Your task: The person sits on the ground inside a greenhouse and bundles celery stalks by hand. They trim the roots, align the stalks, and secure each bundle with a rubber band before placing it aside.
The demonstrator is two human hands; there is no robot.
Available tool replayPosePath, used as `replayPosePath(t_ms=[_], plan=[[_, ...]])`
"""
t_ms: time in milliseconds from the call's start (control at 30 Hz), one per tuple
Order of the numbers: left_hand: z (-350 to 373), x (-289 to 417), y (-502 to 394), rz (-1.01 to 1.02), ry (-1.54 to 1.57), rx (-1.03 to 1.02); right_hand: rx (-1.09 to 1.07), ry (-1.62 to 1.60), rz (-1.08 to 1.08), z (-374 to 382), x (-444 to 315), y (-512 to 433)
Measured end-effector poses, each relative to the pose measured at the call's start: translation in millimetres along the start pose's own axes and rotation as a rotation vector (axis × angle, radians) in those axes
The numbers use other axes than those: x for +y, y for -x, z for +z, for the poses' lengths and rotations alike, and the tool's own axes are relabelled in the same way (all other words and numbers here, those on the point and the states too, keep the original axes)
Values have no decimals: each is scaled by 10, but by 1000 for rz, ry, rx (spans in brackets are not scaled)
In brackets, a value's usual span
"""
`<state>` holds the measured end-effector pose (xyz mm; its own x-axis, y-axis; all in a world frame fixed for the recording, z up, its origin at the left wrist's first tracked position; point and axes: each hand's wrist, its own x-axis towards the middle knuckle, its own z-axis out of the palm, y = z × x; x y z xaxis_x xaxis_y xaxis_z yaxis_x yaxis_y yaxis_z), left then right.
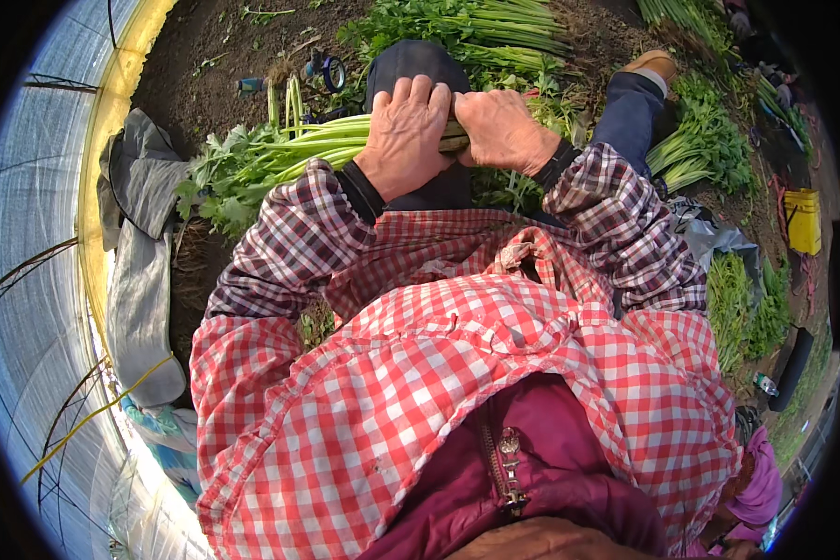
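A bunch of celery [322, 143] lies across my raised knee, its leafy ends pointing left. My left hand [407, 133] is closed over the stalks on top of the knee. Close beside it, my right hand [500, 129] is curled at the root end of the same bunch, its fingers bent inward and mostly hidden. A few upright stalks [292, 101] stand just beyond the bunch. Near them, a blue ring-shaped item [334, 74], possibly a tape roll, is on the soil.
Cut celery [504, 28] lies in piles ahead, with another pile [707, 133] at the right beyond my outstretched leg. A yellow container [803, 220] and a plastic bottle [765, 383] are at the far right. Grey cloth [140, 301] lies along the plastic sheeting at left. A person in a pink head covering [759, 483] is at lower right.
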<state>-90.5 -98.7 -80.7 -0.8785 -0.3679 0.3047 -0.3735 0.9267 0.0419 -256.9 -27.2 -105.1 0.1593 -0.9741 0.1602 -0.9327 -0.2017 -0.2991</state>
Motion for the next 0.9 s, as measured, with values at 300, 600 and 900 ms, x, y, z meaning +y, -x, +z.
replayPosePath(t_ms=[300, 600, 900], plan=[[213, 342, 151, -55, -58, 194, 227, -348, 19, -313, -122, 575], [216, 330, 174, -83, -94, 175, 338, -538, 32, -278, 37, 710], [163, 353, 180, -57, -82, 160, 422, -130, 9, -314, 14, 673]])
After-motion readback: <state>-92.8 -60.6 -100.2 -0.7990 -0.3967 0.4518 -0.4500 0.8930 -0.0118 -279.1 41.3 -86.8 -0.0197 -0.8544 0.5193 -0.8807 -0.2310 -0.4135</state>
